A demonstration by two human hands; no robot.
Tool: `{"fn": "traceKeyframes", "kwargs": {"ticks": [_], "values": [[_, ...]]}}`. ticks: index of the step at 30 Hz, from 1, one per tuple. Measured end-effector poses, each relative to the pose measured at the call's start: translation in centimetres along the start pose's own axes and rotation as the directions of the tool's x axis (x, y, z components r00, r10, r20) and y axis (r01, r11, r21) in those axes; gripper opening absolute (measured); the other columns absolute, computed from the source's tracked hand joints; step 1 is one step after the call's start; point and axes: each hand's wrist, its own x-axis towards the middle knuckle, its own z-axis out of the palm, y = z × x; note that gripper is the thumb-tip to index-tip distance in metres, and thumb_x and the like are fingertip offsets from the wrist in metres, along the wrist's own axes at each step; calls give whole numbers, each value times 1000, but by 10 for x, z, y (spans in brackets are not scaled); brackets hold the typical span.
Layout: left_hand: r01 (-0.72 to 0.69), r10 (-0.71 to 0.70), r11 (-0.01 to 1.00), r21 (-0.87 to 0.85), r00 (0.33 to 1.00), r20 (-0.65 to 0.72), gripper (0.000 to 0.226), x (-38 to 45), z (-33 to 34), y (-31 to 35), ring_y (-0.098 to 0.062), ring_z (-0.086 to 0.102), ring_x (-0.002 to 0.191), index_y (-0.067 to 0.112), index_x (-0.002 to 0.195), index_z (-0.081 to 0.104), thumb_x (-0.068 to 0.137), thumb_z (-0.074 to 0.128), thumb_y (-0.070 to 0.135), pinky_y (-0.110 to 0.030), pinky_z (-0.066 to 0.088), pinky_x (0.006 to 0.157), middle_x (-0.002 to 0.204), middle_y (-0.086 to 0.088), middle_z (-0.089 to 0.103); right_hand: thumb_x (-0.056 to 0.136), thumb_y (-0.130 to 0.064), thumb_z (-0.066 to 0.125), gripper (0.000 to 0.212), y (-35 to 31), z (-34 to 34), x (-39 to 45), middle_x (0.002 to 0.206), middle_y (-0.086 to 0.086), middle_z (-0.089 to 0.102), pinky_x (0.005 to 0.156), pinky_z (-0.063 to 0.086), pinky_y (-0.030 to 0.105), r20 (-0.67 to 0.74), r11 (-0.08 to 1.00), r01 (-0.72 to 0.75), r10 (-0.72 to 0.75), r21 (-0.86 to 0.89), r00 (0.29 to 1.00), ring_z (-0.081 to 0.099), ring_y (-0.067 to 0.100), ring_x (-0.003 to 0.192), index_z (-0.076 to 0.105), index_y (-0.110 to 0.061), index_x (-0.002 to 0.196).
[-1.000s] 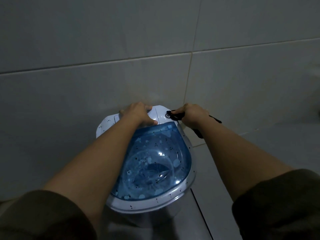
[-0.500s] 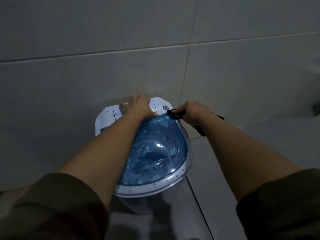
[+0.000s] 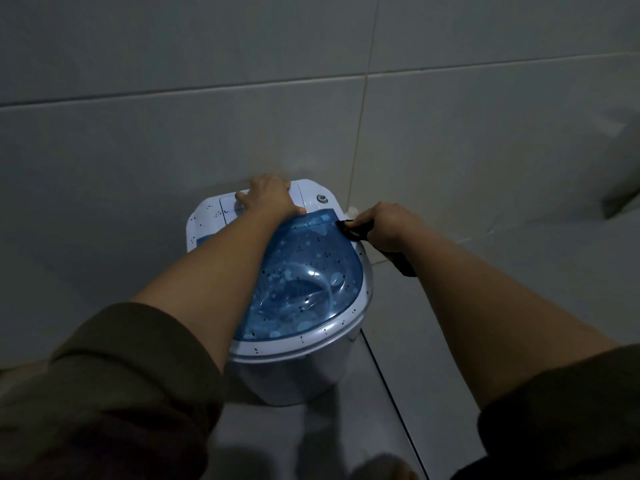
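Observation:
A small white washing machine [image 3: 298, 362] with black specks stands on the floor against a tiled wall. Its see-through blue lid [image 3: 311, 271] is down. My left hand [image 3: 268, 199] rests on the white control panel at the back of the machine, thumb at the lid's rear edge. My right hand [image 3: 389, 226] is at the machine's right rear side and grips a black strap [image 3: 353, 232], whose other end hangs below my wrist. A round silver button [image 3: 322, 198] shows on the panel between my hands.
The grey tiled wall [image 3: 311, 98] is right behind the machine. Grey floor tiles [image 3: 450, 306] spread to the right and front. A pale shape [image 3: 623, 161] sits at the far right edge. A small white fitting [image 3: 352, 212] pokes out behind the machine.
My right hand with the black strap has moved off the panel's button to the right, beside the lid's corner. The view has pulled back, showing more of the machine's body.

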Motion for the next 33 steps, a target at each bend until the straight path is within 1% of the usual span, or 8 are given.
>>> {"fn": "traceKeyframes", "kwargs": {"ticks": [6,11,14,16,20,25,29,33], "values": [[-10,11,1000,-21,999,48,68,0,0,-1,-32,36,133,18,130,50,74,69,53,-57,29,107,139,-9,45,89,-23,56,36,4,1,-6,125,-1,63,101,45,40,-1,1000,4,-4,20,1000,56,24,114,65,-46,115],[9,-9,1000,5,988,151,90,0,-3,6,-33,32,136,15,133,44,63,71,64,-61,26,109,145,-9,42,89,-37,56,29,5,-1,-13,122,2,64,101,45,43,30,1000,7,-7,16,1000,55,26,112,67,-42,115],[28,-29,1000,9,984,176,94,-4,-4,8,-35,29,139,12,132,43,58,77,60,-67,16,110,145,-11,40,88,-41,59,27,5,0,-16,121,1,65,100,46,42,24,1000,0,-1,21,1000,56,26,111,68,-43,112],[32,-34,999,14,985,171,92,-8,-3,9,-36,25,141,11,133,43,61,77,57,-70,8,110,147,-12,38,86,-44,60,26,5,1,-17,119,0,65,100,46,43,22,1000,-11,10,14,1000,57,26,110,68,-44,111],[-7,5,1000,12,993,117,88,-17,0,13,-34,25,141,10,134,40,66,76,51,-72,5,109,147,-13,35,83,-53,60,29,6,2,-22,115,0,66,99,46,43,32,999,-31,30,27,999,57,25,108,69,-44,110],[-47,43,998,52,997,66,94,-27,1,15,-27,13,145,10,141,32,67,76,50,-71,5,108,151,-12,25,84,-49,60,29,7,3,-30,115,1,65,100,44,45,38,999,-38,37,26,999,56,26,109,69,-41,110],[-63,59,997,51,996,71,97,-31,3,16,-25,1,148,15,145,27,68,75,50,-72,2,109,157,-8,15,85,-41,60,29,9,3,-35,118,1,65,102,43,47,44,999,-43,43,16,998,55,27,110,70,-37,112],[-49,45,998,40,996,82,93,-29,7,15,-25,-3,149,14,145,29,71,73,50,-74,0,107,158,-5,17,86,-41,59,27,9,4,-41,115,1,65,101,43,48,45,999,-44,44,0,998,55,27,108,69,-39,111]]}}
